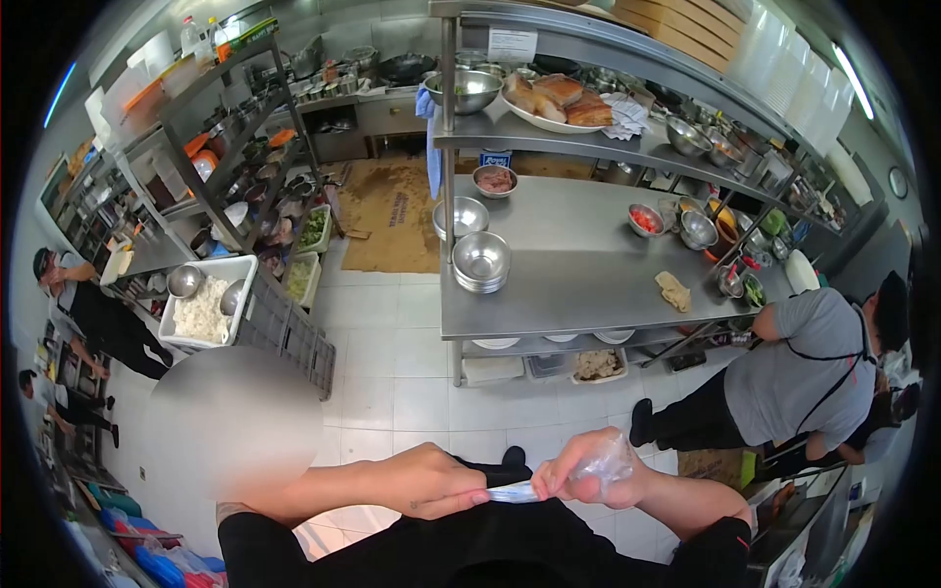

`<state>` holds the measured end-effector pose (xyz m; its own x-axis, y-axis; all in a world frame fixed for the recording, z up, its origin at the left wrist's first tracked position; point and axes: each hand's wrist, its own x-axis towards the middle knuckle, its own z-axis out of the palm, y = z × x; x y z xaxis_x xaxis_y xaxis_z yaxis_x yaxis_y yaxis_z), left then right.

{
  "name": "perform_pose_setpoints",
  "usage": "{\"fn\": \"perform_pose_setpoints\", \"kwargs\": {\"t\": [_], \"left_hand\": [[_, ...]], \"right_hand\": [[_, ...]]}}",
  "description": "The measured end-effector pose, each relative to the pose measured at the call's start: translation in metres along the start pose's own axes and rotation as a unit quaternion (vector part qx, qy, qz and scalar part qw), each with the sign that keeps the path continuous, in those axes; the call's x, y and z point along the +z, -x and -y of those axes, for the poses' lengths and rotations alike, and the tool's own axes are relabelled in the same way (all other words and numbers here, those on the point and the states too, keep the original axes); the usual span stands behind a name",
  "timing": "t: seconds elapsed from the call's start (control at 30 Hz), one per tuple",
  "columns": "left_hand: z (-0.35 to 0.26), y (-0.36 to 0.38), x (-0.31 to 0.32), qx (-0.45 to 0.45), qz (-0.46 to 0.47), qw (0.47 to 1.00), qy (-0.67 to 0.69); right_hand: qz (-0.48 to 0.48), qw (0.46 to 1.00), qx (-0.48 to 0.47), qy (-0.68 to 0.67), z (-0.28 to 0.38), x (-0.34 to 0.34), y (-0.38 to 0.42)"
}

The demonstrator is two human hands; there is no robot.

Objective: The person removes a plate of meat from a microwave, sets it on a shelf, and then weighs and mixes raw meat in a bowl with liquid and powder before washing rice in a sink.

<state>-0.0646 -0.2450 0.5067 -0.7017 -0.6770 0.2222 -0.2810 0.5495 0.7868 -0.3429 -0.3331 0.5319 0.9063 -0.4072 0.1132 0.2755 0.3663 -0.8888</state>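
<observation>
My left hand [431, 482] and my right hand [578, 472] meet low in the head view, over my dark apron. A thin clear plastic glove [610, 455] lies crumpled over the back of my right hand. Its pale edge [512, 493] stretches between the two hands. My left thumb and forefinger pinch that edge, and my right fingers are curled against its other end. How far the right hand sits inside the glove I cannot tell.
A steel table [578, 279] ahead carries stacked metal bowls [480, 261] and small bowls of food. The shelf above holds a tray of bread [561, 100]. A person in grey [799, 377] bends at the right. A crate of rice [204, 310] and other people [88, 309] are at the left.
</observation>
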Motion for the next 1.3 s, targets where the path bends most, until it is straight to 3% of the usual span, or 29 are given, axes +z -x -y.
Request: {"fn": "perform_pose_setpoints", "kwargs": {"t": [0.13, 0.3, 0.43, 0.5, 0.53, 0.6, 0.67, 0.7, 0.77, 0.8, 0.87, 0.93, 1.0, 1.07, 1.13, 1.17, 1.2, 1.23, 1.27, 1.3], "left_hand": [[-0.001, 0.031, -0.001, -0.008, -0.019, 1.000, 0.004], [0.000, 0.048, -0.003, -0.016, -0.024, 0.999, 0.017], [0.014, 0.046, 0.004, -0.037, 0.005, 0.999, -0.008], [0.020, 0.032, 0.008, -0.059, 0.009, 0.997, -0.046], [0.024, 0.021, 0.011, -0.083, 0.009, 0.993, -0.084], [0.038, -0.003, 0.027, -0.064, -0.002, 0.991, -0.118], [0.038, -0.031, 0.046, 0.020, -0.148, 0.969, -0.195], [0.032, -0.045, 0.057, 0.024, -0.141, 0.971, -0.192], [0.019, -0.074, 0.080, -0.126, -0.006, 0.992, 0.006], [0.018, -0.086, 0.099, -0.117, 0.010, 0.993, 0.011], [0.027, -0.107, 0.154, -0.144, -0.090, 0.964, 0.205], [0.033, -0.128, 0.196, -0.088, -0.060, 0.975, 0.196], [0.018, -0.153, 0.213, -0.055, 0.014, 0.995, 0.080], [0.010, -0.179, 0.235, -0.031, 0.071, 0.994, 0.081], [0.011, -0.203, 0.259, -0.006, 0.115, 0.993, -0.010], [0.010, -0.217, 0.270, 0.007, 0.135, 0.991, -0.006], [0.008, -0.231, 0.282, -0.002, 0.161, 0.987, -0.024], [0.005, -0.243, 0.294, -0.012, 0.185, 0.982, -0.043], [0.000, -0.255, 0.308, -0.003, 0.201, 0.979, -0.041], [-0.006, -0.266, 0.320, -0.004, 0.209, 0.978, -0.026]], "right_hand": [[-0.030, 0.999, 0.022, 0.033, -0.007, 0.030, -0.017], [-0.020, 0.998, -0.041, -0.031, -0.025, 0.046, -0.026], [-0.052, 0.997, -0.061, 0.005, -0.040, 0.051, -0.027], [-0.202, 0.972, -0.055, -0.105, -0.057, 0.044, -0.028], [-0.203, 0.972, -0.061, -0.104, -0.064, 0.036, -0.029], [-0.321, 0.929, -0.115, -0.146, -0.072, 0.016, -0.029], [-0.357, 0.910, -0.141, -0.156, -0.076, 0.006, -0.016], [-0.390, 0.891, -0.162, -0.166, -0.078, 0.001, -0.006], [-0.395, 0.887, -0.189, -0.145, -0.088, -0.010, 0.020], [-0.394, 0.886, -0.211, -0.123, -0.092, -0.011, 0.036], [-0.425, 0.868, -0.224, -0.124, -0.089, -0.010, 0.070], [-0.472, 0.836, -0.249, -0.127, -0.083, -0.013, 0.115], [-0.427, 0.859, -0.208, -0.190, -0.077, -0.021, 0.169], [-0.476, 0.831, -0.209, -0.200, -0.069, -0.024, 0.217], [-0.511, 0.808, -0.204, -0.213, -0.068, -0.026, 0.272], [-0.561, 0.800, -0.189, -0.099, -0.069, -0.028, 0.300], [-0.602, 0.781, -0.165, 0.015, -0.069, -0.028, 0.327], [-0.615, 0.769, -0.173, 0.011, -0.067, -0.024, 0.351], [-0.692, 0.648, -0.121, 0.293, -0.062, -0.017, 0.372], [-0.700, 0.463, -0.044, 0.542, -0.057, -0.008, 0.389]]}}
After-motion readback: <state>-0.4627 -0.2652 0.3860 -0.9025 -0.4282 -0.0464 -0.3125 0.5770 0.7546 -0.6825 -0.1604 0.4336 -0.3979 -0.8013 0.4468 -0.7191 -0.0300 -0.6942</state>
